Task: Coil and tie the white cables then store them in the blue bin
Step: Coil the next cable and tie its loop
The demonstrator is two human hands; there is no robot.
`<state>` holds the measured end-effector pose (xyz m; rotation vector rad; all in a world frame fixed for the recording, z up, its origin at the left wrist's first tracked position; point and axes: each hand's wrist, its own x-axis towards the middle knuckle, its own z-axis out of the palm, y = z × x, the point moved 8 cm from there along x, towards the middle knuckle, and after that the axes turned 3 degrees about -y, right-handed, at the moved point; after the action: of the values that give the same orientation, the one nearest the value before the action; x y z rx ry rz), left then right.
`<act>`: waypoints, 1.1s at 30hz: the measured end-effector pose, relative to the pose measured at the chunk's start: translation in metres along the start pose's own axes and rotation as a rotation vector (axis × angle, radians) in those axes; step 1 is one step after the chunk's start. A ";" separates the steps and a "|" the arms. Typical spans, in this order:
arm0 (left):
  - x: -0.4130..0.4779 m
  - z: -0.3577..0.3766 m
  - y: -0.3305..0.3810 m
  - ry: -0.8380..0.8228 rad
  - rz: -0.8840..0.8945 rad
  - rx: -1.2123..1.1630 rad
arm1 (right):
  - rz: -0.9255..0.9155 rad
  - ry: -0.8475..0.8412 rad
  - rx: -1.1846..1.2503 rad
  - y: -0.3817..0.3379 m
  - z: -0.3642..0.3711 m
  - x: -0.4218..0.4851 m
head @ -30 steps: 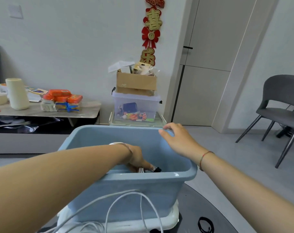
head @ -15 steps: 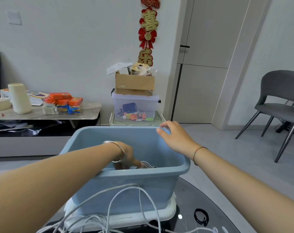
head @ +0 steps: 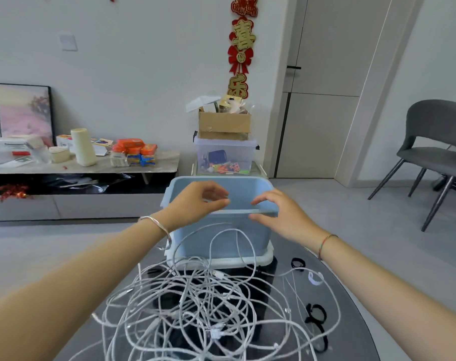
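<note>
While a tangle of white cables (head: 195, 308) sprawls over the dark tabletop (head: 352, 321) below both wrists, the left hand (head: 195, 201) and right hand (head: 281, 214) hover at the near rim of the blue bin (head: 221, 238), fingers loosely curled and apart, gripping nothing. Coiling looks the step in hand: one cable must be drawn free, looped, then bound with the black ties (head: 315, 312) beneath the right forearm.

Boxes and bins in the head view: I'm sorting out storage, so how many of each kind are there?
blue bin: 1
clear plastic box: 1
cardboard box: 1
Total: 3
</note>
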<state>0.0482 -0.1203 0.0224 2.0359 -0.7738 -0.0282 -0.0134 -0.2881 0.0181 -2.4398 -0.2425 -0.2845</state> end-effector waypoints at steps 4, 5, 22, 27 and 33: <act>-0.055 0.004 0.000 0.000 0.012 0.069 | -0.010 -0.120 -0.025 -0.013 0.030 -0.040; -0.068 0.007 -0.004 -0.018 -0.005 0.117 | 0.005 -0.175 -0.041 -0.014 0.041 -0.048; -0.120 0.005 -0.035 0.108 -0.289 -0.286 | 0.067 -0.086 0.102 -0.042 0.082 -0.061; -0.098 -0.038 0.039 0.114 -0.079 -0.289 | -0.094 0.132 0.160 -0.080 0.018 -0.038; -0.078 -0.081 0.102 0.148 0.083 -0.301 | -0.175 0.278 0.140 -0.127 -0.043 -0.003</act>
<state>-0.0411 -0.0558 0.1263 1.7000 -0.7144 0.0510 -0.0534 -0.2190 0.1258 -2.2127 -0.3411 -0.6556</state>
